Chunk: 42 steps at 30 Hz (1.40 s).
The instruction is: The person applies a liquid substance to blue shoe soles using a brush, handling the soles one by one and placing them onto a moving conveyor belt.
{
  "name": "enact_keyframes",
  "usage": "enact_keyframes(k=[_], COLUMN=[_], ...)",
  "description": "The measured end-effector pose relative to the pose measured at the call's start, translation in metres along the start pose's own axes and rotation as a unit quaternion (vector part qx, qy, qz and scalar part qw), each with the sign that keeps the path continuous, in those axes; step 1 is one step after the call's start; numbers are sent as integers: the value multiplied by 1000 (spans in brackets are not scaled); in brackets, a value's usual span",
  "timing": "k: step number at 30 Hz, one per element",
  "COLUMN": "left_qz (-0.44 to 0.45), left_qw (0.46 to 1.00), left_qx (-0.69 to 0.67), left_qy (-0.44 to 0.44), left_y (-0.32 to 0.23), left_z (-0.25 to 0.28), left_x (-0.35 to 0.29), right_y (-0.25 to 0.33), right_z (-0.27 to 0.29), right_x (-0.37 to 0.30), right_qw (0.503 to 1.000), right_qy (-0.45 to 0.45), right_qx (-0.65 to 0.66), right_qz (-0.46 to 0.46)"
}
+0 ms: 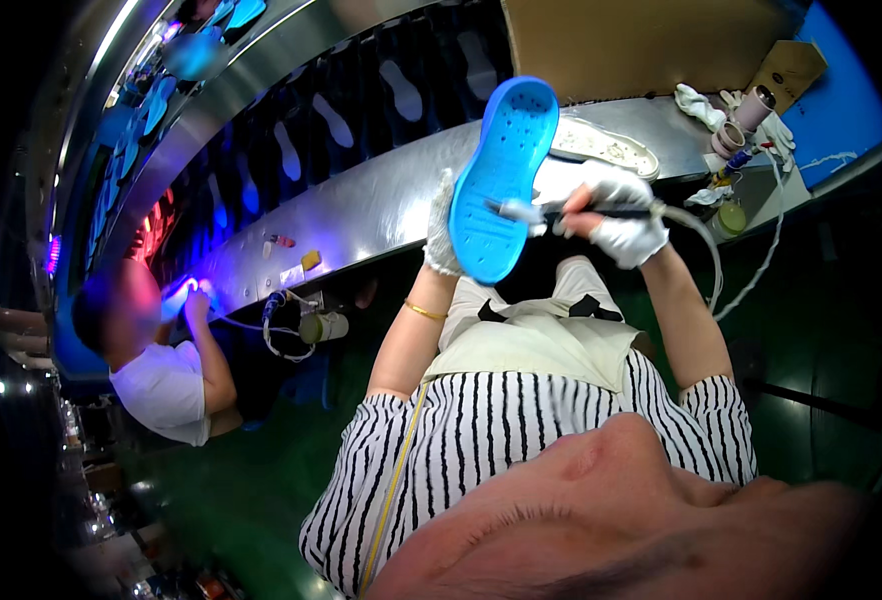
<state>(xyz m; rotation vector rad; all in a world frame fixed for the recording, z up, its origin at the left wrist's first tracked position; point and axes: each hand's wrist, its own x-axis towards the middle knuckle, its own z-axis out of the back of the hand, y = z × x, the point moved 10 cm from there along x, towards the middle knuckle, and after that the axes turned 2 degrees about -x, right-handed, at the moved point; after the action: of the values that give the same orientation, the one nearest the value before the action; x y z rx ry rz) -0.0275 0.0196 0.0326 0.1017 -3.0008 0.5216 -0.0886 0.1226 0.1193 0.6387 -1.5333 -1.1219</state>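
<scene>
A bright blue shoe sole (501, 185) with small holes stands upright in front of me. My left hand (443, 225), in a white glove, grips it along its left edge; its fingers are partly hidden behind the sole. My right hand (621, 222) wears a white glove that leaves the fingertips bare. It is closed round a dark-handled brush (611, 211) joined to a pale hose (701, 240). The blurred brush tip lies over the lower half of the sole; whether it touches cannot be told. A white sole (606, 148) rests on the metal ledge (361, 205) behind my right hand.
Beyond the ledge, dark shoe shapes (401, 90) stand in a row. At the right are white gloves (699, 105), a pink cup (729, 138) and a hanging green-capped pot (729, 220). A co-worker (166, 370) sits at the left. A large cardboard sheet (641, 45) stands behind.
</scene>
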Motion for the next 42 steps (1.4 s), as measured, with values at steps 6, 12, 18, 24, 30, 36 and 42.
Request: enact_keyframes(k=[6,12,18,24,30,36,42], left_qz=[63,76,77,36,10,11,-30], left_qw=[995,991,987,993,990,994,993], left_qx=[31,114,142,100,108,69,-52], left_qy=[69,8,4,55,89,81,97], left_y=[27,34,32,19,7,1,-29], left_z=[-20,-8,6,-6,-11,-11,21], left_x=[-19,-26,-23,-27,-24,-6,21], right_y=[34,36,-14,49,25,29,26], right_z=[77,36,10,29,58,37,-27], right_x=[33,71,71,60,26,25,24], right_qw=[928,962,960,881,932,926,900], right_qy=[-67,-46,-125,-8,-192,-253,-63], right_qx=[319,227,246,454,279,-190,-354], right_qz=[181,146,41,130,128,204,246])
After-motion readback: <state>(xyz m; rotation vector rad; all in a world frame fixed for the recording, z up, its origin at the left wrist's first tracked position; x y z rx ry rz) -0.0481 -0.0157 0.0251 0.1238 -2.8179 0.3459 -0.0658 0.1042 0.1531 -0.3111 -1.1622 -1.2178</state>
